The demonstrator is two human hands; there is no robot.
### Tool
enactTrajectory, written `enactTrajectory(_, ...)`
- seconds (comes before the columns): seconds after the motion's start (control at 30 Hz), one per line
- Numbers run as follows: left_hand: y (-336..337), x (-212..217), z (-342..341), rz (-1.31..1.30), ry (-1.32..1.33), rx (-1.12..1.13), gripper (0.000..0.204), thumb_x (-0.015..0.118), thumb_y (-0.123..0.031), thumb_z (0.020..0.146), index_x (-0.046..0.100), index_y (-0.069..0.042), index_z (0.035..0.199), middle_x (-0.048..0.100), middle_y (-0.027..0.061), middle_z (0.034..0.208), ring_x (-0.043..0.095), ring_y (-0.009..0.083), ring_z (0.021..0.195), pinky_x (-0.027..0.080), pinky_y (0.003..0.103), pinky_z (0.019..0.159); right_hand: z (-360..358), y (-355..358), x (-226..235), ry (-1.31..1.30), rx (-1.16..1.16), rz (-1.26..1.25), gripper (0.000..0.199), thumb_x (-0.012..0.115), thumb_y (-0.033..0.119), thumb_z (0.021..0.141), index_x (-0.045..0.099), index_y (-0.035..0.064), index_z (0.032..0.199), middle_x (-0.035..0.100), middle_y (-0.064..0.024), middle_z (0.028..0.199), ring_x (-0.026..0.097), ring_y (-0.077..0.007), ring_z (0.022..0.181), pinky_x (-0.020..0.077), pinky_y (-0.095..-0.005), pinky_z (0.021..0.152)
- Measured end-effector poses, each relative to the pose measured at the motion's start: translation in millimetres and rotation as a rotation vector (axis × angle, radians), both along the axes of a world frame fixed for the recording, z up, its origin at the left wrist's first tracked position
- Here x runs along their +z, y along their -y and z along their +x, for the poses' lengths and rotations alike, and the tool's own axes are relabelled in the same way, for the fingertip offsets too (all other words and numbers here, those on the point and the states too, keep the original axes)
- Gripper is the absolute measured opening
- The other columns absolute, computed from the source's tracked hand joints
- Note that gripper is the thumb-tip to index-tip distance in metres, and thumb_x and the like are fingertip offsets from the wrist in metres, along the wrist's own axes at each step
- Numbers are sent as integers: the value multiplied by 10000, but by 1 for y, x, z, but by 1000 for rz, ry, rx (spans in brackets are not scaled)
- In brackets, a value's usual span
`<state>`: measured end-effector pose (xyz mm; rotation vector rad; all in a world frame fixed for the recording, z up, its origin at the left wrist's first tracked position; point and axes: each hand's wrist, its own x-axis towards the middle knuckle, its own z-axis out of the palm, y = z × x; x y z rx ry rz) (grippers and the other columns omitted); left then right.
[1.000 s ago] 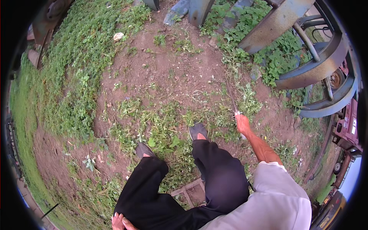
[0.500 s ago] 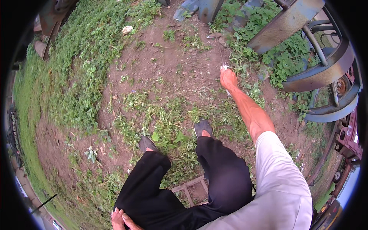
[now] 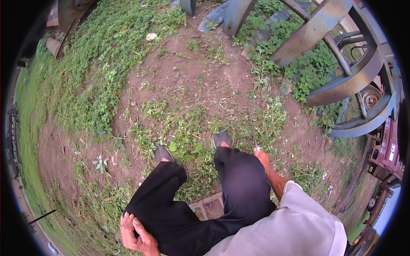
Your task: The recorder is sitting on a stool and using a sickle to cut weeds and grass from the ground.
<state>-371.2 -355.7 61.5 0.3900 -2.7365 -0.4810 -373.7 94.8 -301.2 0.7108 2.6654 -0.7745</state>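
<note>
My right hand [image 3: 263, 160] is closed around the handle of a hand hoe with a thin metal shank [image 3: 255, 137], close beside my right knee. The shank points forward over cut weeds [image 3: 269, 123]; its blade is hard to make out among them. My left hand [image 3: 139, 234] rests against my left thigh in black trousers [image 3: 158, 202], holding nothing, fingers loosely bent and thumb apart. My two grey shoes [image 3: 221, 138] stand on uprooted greenery with bare reddish soil in front.
Large curved rusty metal blades [image 3: 337, 87] rise at the right, with leafy plants [image 3: 314, 70] between them. A low wooden frame [image 3: 209, 207] lies beneath me. Thick green weeds [image 3: 92, 81] cover the left, with a pale stone [image 3: 151, 37]. A maroon vehicle [image 3: 388, 147] stands far right.
My right hand has drawn the hoe back from far ahead, near the metal blades, to beside my right knee. My left hand has shifted slightly up on the thigh.
</note>
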Motion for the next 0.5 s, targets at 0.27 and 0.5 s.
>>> enactTrajectory(0.27,10,-12,6,113,-180,-35,21,645,17,862,660,28,853,706,148,875,699,347,927,525,457,906,86,-34,-13,-161,-63,-62,492,529,386,1016,612,-25,757,622,-214,658,592,-324,607,454,-492,585)
enactTrajectory(0.5,26,-11,27,88,-284,-15,67,674,-25,882,686,38,900,705,160,872,703,308,891,536,393,857,42,-29,34,-246,-271,-403,535,525,419,1013,592,-22,719,514,-48,604,453,-162,596,392,-364,557)
